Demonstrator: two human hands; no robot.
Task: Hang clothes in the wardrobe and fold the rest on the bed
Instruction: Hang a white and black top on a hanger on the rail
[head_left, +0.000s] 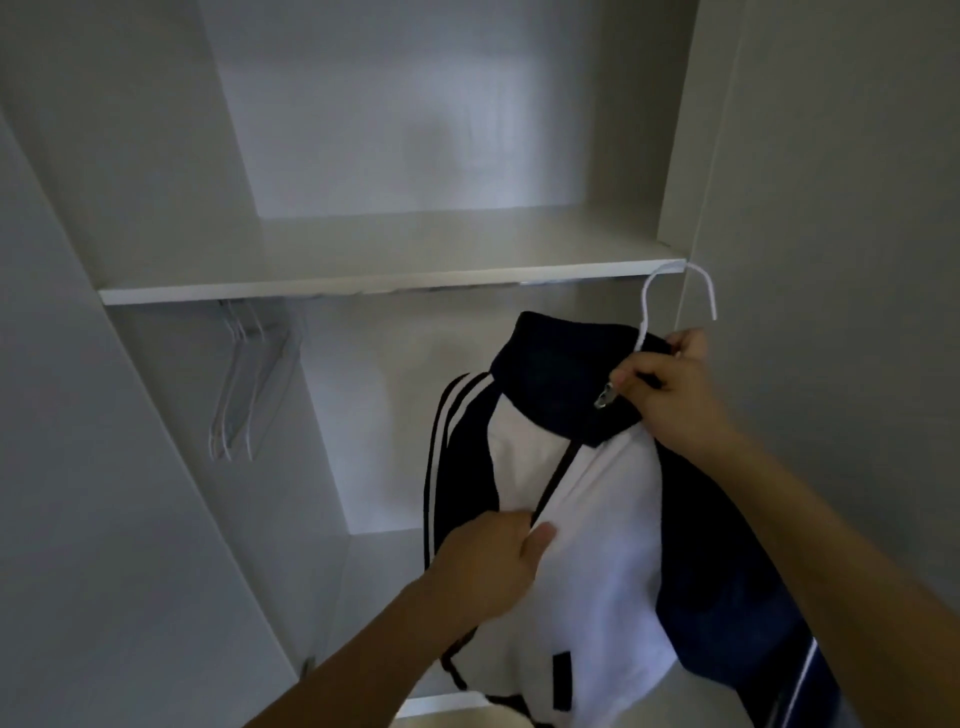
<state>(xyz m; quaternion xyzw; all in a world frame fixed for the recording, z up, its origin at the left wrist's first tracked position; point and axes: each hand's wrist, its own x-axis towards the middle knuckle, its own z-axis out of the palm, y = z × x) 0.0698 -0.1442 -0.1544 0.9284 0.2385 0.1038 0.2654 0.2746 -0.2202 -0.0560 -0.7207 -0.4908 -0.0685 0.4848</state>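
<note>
1. Pale grey panels line an open wardrobe (156, 156), with a white shelf (384, 283) crossing its width and a dim hanging bay beneath.
2. Under the shelf's left end, a cluster of empty white hangers (244, 384) dangles from the rail.
3. A white and navy track jacket (597, 519) is held up in front of the hanging bay, right of centre, its long axis running steeply from the collar at the top down towards the lower right.
4. Its dark collar points up and slightly left; striped sleeves fall along the left edge, and the zip line runs down the middle of the white front.
5. A white wire hanger (680, 296) rises out of the collar, its hook arching just in front of the shelf's right end, open end pointing down to the right.
6. The right hand (670, 395) is curled around the hanger's neck and the collar by the zip pull.
7. The left hand (493, 566) pinches the white front fabric at the zip, thumb pressed against the cloth.
</note>
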